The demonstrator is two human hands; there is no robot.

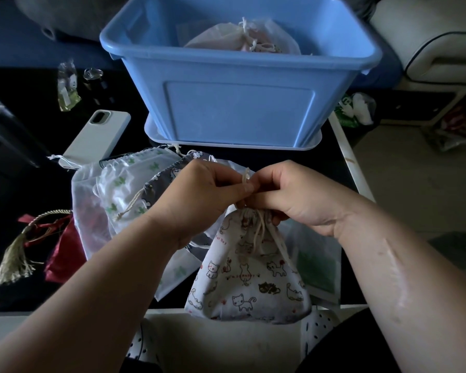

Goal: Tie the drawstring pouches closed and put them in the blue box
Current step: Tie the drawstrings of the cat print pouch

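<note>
A white pouch printed with cats [249, 278] hangs at the table's near edge, its neck gathered tight. My left hand [199, 195] and my right hand [291, 195] meet just above the neck, each pinching the cream drawstring [245, 176], and a loop of cord pokes up between the fingertips. Behind them stands the blue box [240, 111] on its lid, with a sheer white pouch [242, 36] lying inside. More pouches lie on the table to the left: a sheer one with green prints [124, 184], a grey patterned one [162, 181] and a dark red one with a gold tassel [62, 254].
A white phone [97, 135] lies face down left of the box, with a small plastic packet [67, 87] and a dark jar [92, 76] beyond it. A clear bag with a green sheet [318, 267] lies right of the cat pouch. The black table ends at a white edge [347, 157] on the right.
</note>
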